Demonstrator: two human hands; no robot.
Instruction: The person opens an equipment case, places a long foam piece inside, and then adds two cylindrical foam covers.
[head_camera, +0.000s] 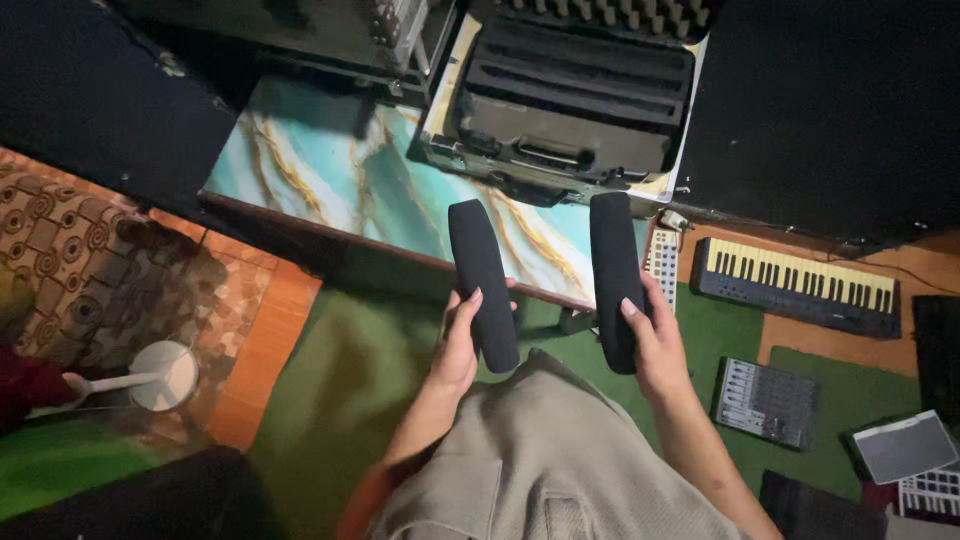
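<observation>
Here, your left hand (462, 335) and right hand (648, 335) each wrap their fingers around an upright black foam tube (482, 280) (614, 275) above the marbled table (330, 165); a slack grip could drop either onto the keyboard (797, 285) below.

One head-worn view — looking steeply down, close over the hands, floor beyond.

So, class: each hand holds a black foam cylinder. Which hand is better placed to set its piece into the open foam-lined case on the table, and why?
Probably the right hand. Its foam cylinder points up just below the open case, its tip near the case's front edge. The left hand holds its foam cylinder further left, over the marbled table.
</observation>
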